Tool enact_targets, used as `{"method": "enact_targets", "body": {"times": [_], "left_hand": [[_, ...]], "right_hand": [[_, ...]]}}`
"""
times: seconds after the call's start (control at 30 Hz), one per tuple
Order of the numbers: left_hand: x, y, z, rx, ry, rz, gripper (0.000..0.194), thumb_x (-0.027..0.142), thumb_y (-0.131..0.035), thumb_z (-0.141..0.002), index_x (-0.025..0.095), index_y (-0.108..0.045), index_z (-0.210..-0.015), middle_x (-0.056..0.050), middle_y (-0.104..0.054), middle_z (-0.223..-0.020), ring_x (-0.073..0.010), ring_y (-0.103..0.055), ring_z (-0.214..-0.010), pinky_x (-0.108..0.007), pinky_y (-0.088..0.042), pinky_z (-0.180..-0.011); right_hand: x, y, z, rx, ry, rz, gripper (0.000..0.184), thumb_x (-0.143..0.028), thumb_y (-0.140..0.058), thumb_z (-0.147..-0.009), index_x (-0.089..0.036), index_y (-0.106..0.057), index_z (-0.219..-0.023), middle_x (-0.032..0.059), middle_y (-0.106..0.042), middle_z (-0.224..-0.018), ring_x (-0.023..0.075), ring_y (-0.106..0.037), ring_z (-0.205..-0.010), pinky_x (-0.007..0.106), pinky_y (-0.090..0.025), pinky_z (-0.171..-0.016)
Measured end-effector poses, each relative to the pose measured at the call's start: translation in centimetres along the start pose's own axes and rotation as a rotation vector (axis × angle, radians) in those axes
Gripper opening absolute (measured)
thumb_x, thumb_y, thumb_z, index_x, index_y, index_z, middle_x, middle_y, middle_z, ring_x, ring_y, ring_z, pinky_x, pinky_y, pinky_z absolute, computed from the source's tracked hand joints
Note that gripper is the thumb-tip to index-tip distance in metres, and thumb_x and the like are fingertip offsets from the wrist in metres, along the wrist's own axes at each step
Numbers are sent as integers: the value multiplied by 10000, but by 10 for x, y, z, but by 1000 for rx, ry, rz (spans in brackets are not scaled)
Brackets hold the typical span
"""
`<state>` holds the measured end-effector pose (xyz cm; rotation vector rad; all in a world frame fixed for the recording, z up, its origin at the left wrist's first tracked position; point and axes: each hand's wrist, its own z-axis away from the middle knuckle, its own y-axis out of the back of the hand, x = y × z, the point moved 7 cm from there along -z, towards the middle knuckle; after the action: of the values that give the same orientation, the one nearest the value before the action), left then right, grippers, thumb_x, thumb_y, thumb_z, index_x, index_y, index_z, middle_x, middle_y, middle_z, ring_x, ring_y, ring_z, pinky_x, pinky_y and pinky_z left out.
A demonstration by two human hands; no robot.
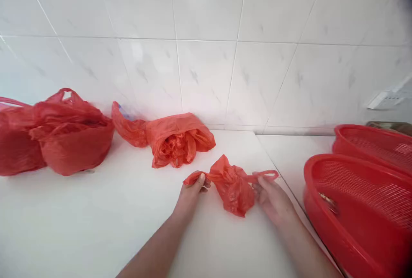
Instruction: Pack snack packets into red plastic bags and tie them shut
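Two bare forearms reach in from the bottom edge of the head view, meeting over a small crumpled red bag (233, 185) on the white bench (80, 222). On the left hand (192, 192), the fingers are pinched shut on one twisted handle of the bag, drawn out to the left. On the right hand (272, 198), the fingers close narrowly on the other handle (265, 176), stretched to the right. Pulling both ends apart holds the bag taut between the hands, its bunched body sagging onto the bench between them; that grip keeps the thin plastic from springing loose.

Just right of the right forearm sits a red mesh basket (354, 209) at the bench's edge, with a second red basket (373, 145) behind it; something small lies inside the nearer one, too blurred to name. Farther back, near the tiled wall (206, 55), an open red bag (177, 138) lies on its side with more red plastic stuffed in its mouth. Well to the left stand two fuller red bags (61, 134), touching each other, handles up.
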<state>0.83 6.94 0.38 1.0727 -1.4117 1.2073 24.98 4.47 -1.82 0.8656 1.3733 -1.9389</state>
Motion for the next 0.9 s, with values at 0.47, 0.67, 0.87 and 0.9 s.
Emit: {"method": "enact_targets", "body": {"times": [0.47,0.67,0.87,0.9], "left_hand": [[25,-51,31,-207,-566,-769,1067,409,-844,-495,284,-307,-1408,-117,-229,-1497,-366,-219,-1354,-540,-291,-1063],[30,-31,18,-204,-448,-911,257,161,-622,-694,260,-631,-931,-26,-627,-882,-218,-559,-864,-388,-464,-819],[53,46,35,-204,-158,-915,81,143,-562,-620,214,-522,-619,-8,-596,-733,-166,-533,-639,-264,-403,-542],[59,65,41,-187,-82,-935,69,151,-555,-611,214,-533,-630,-1,-598,-726,-162,-534,-618,-254,-387,-516]], "right_hand": [[14,-52,28,-434,9,400,236,-398,-605,-835,-197,-689,-925,70,-663,-1020,228,-575,-996,364,-420,-893],[15,-40,20,-512,-45,368,328,-400,-581,-851,-222,-629,-1122,81,-627,-1110,210,-563,-1018,332,-447,-842],[11,-19,8,-278,-115,252,329,-434,-601,-833,-227,-634,-1086,62,-635,-1049,172,-580,-956,275,-485,-777],[12,-20,8,-265,-122,259,328,-434,-608,-828,-224,-635,-1079,60,-636,-1042,173,-580,-957,271,-491,-771]]}}
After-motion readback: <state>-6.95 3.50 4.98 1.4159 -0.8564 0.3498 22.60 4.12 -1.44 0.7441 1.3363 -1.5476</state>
